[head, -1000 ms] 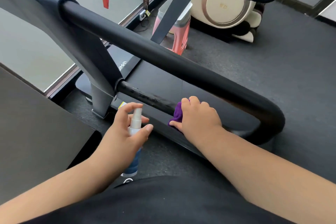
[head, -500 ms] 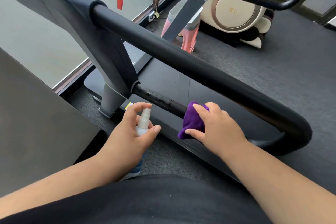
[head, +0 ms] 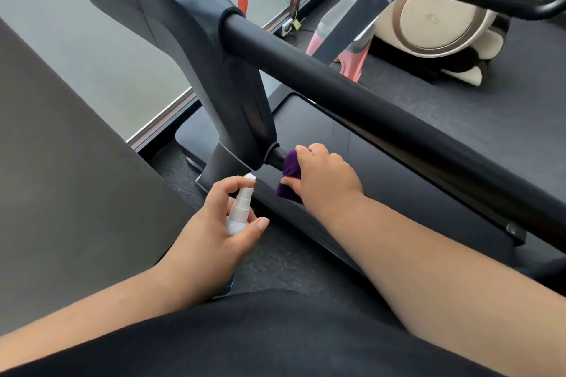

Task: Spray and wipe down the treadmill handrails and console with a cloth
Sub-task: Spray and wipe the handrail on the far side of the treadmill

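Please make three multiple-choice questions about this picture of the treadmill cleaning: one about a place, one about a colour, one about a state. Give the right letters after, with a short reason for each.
1. Where is the cloth?
A. on the floor
B. on the thin lower bar, near the upright
C. on the thick upper handrail

2. What colour is the cloth?
A. purple
B. white
C. yellow

3. What is the left hand doing?
A. resting open on the floor
B. pressing the cloth
C. holding the spray bottle with a finger above its nozzle

Answers:
1 B: the right hand presses the cloth round the thin bar, just beside its joint with the upright.
2 A: the fabric showing by the fingers is deep purple.
3 C: the fingers curl round the white bottle, and the index finger arches above its top.
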### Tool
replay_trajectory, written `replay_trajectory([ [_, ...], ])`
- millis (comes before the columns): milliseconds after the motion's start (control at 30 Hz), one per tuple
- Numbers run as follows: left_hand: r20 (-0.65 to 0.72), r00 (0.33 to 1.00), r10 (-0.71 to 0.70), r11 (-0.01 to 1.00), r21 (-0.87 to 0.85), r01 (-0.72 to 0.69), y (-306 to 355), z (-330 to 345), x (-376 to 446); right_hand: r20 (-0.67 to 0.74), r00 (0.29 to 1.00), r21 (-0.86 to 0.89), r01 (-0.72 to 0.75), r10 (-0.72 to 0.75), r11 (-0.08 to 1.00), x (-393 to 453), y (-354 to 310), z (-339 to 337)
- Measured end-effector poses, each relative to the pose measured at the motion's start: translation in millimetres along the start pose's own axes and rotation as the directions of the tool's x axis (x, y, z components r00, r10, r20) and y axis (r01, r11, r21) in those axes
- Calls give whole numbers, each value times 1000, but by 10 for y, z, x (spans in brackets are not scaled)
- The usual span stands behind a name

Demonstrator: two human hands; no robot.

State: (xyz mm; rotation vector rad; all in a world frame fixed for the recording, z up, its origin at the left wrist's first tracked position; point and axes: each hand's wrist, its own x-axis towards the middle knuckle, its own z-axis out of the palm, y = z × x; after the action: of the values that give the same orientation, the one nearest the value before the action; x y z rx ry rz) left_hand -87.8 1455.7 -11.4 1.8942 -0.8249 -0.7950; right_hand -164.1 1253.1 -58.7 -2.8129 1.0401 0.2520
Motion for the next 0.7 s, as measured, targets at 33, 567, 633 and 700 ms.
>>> replay_trajectory([
  [33, -3, 1000, 6, 1000, 6, -6, -1, -27, 2, -7, 1000, 66, 7, -6, 998, 50, -41, -16],
  [567, 34, 999, 33, 998, -53, -31, -30, -132, 87, 112, 990, -49, -75, 80, 996, 307, -289, -142],
  [633, 43, 998, 39, 996, -81, -36, -53, -155, 103, 138, 984, -63, -104, 112, 993, 188, -160, -163],
  [700, 50, 998, 44, 995, -93, -39, -87, -197, 111, 133, 982, -15, -131, 132, 991, 52, 8, -162],
])
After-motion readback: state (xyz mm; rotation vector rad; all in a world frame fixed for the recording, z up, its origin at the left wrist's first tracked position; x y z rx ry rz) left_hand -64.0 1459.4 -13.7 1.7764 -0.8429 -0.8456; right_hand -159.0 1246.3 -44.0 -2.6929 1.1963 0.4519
